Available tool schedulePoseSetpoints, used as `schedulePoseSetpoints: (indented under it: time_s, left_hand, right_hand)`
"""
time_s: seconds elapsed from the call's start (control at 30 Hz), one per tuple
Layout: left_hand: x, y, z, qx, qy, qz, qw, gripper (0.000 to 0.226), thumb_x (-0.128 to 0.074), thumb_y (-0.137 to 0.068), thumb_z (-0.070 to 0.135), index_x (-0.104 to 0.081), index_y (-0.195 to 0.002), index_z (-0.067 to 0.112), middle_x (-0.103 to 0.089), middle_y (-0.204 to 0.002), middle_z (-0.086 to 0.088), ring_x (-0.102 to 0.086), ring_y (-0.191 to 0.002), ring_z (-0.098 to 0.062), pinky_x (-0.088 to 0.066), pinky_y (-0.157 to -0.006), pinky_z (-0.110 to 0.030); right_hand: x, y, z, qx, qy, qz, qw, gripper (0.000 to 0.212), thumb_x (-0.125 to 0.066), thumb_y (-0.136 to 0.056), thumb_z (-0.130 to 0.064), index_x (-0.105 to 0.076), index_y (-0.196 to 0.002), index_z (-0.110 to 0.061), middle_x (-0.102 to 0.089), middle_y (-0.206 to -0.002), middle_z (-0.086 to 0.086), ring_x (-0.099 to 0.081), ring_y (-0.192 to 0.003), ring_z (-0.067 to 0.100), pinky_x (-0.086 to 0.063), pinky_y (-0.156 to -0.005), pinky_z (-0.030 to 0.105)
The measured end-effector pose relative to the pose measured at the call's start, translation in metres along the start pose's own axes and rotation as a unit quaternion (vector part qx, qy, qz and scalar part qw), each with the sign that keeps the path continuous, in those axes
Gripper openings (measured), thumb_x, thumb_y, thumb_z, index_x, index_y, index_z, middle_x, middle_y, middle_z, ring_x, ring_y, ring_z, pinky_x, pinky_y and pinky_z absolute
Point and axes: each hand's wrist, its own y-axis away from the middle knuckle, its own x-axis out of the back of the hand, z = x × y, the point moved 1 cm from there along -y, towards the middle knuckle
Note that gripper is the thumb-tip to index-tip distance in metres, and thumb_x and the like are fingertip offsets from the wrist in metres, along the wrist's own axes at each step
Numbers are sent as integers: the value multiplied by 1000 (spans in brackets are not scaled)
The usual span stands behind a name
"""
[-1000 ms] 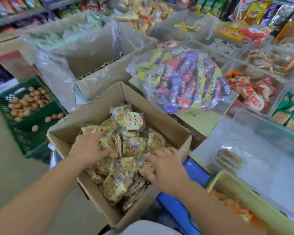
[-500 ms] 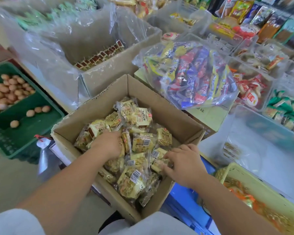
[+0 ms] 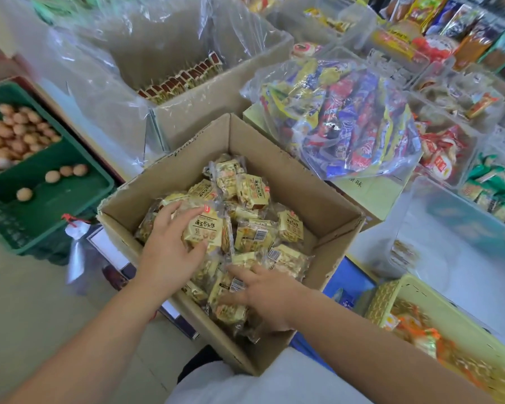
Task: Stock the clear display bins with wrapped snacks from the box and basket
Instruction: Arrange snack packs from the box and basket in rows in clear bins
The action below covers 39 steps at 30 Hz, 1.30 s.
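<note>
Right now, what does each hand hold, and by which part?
The left hand pinches a yellow wrapped snack packet by its left side. The right hand rests spread on loose packets, gripping nothing.

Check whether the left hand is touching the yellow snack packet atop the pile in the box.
Touching. The head view shows the left hand gripping the yellow snack packet, fingers over its top edge, thumb at its lower edge.
</note>
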Motion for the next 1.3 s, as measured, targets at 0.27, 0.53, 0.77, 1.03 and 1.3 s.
schedulePoseSetpoints:
  time_s: [0.27, 0.53, 0.77, 1.03, 1.3]
  left_hand:
    - [-2, 1, 11, -10, 14, 62, 998, 60, -82, -83, 11, -62, -137, 28, -38, -156, -9, -53, -110, 7, -17, -97, 7]
    - [-19, 24, 71, 27, 105, 94, 990, 58, -79, -86, 30, -53, -133, 51, -45, -149, 9, -36, -141, -5, -31, -116, -36]
    - [-55, 42, 162, -13, 139, 2, 990, 51, -81, -83, 38, -58, -118, 65, -42, -132, 47, -36, -126, 23, -33, -103, -19]
    - [-146, 54, 240, 66, 273, -92, 955, 37, -80, -86, 16, -74, -115, 37, -68, -121, 24, -57, -113, 15, -44, -87, -10]
    - [-213, 42, 279, 108, 279, -135, 945, 43, -81, -85, 13, -76, -106, 49, -67, -126, 16, -62, -106, 15, -52, -77, -10]
  right_hand:
    - [11, 13, 18, -7, -107, 123, 987, 42, -53, -103, -37, -53, -143, -25, -52, -145, 2, -49, -121, 26, -46, -102, 45]
    - [20, 114, 69, -199, -504, 409, 735, 28, -50, -104, -41, -67, -95, -20, -67, -71, -6, -65, -67, 8, -46, -64, 21]
    - [-13, 187, 91, -161, -716, 443, 515, 18, -64, -95, -30, -62, -113, -33, -72, -72, 3, -63, -56, 14, -51, -53, 21]
    - [-66, 242, 125, -126, -647, 459, 596, 26, -65, -91, -44, -64, -117, -47, -73, -88, -11, -68, -71, 10, -49, -61, 19]
    - [-112, 273, 170, -190, -458, 478, 725, 66, -85, -77, -40, -53, -132, -60, -24, -143, -26, -62, -106, 4, -53, -95, 32]
